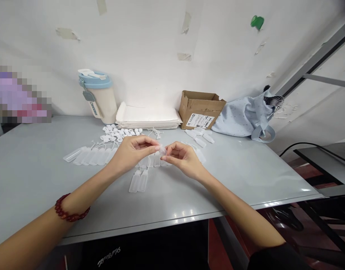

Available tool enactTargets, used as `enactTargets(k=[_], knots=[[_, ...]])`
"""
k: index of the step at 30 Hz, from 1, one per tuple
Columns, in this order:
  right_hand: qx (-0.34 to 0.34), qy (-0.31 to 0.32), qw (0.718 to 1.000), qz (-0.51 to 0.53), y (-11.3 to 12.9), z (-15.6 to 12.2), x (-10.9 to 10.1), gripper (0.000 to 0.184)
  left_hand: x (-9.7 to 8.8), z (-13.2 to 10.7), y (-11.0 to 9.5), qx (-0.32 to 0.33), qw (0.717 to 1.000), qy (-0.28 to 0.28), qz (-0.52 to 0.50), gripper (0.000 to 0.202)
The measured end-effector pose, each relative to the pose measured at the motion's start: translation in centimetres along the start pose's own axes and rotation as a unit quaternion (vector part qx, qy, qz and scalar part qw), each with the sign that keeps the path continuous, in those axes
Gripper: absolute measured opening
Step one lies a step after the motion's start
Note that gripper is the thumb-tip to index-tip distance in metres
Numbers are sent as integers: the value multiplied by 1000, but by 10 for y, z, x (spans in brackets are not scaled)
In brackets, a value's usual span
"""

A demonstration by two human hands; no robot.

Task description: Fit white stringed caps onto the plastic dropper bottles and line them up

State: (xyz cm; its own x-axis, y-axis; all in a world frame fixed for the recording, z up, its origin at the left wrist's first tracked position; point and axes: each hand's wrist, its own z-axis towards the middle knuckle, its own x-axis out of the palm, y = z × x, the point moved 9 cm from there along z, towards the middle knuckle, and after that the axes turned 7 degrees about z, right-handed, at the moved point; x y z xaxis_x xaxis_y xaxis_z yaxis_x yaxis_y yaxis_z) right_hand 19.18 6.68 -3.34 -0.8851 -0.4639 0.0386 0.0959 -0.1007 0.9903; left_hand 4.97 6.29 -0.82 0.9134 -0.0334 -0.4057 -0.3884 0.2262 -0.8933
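My left hand (pixel 133 152) pinches a small translucent plastic piece (pixel 162 150) between thumb and fingertips above the table. At its other side, my right hand (pixel 185 159) has its thumb and fingers closed on the same piece. Fingers cover much of it, so its full shape is hidden. Below the hands lie two flat translucent plastic sleeves (pixel 138 181) with white cords. Left of them runs a row of similar sleeves (pixel 92 155), partly behind my left wrist. A heap of small white caps (pixel 121 132) sits beyond my left hand. More sleeves lie partly hidden behind the hands.
Along the wall stand a cream tumbler (pixel 102 101) with a blue lid, a stack of white envelopes (pixel 148 116), an open cardboard box (pixel 200 110) and a light-blue cloth bag (pixel 239 116). Several loose translucent pieces (pixel 199 141) lie before the box. The grey table's (pixel 172 204) front edge is near me.
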Motion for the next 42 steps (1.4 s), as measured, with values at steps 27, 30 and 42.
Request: enactTargets(k=[27, 30, 42], knots=[[-37, -16, 999, -35, -3, -4, 6, 37, 9, 1, 8, -30, 998, 45, -39, 20], [-31, -10, 999, -33, -5, -4, 7, 33, 10, 1, 7, -39, 996, 55, -51, 21], [44, -29, 998, 20, -18, -3, 8, 22, 9, -9, -19, 107, 978, 16, 176, 19]])
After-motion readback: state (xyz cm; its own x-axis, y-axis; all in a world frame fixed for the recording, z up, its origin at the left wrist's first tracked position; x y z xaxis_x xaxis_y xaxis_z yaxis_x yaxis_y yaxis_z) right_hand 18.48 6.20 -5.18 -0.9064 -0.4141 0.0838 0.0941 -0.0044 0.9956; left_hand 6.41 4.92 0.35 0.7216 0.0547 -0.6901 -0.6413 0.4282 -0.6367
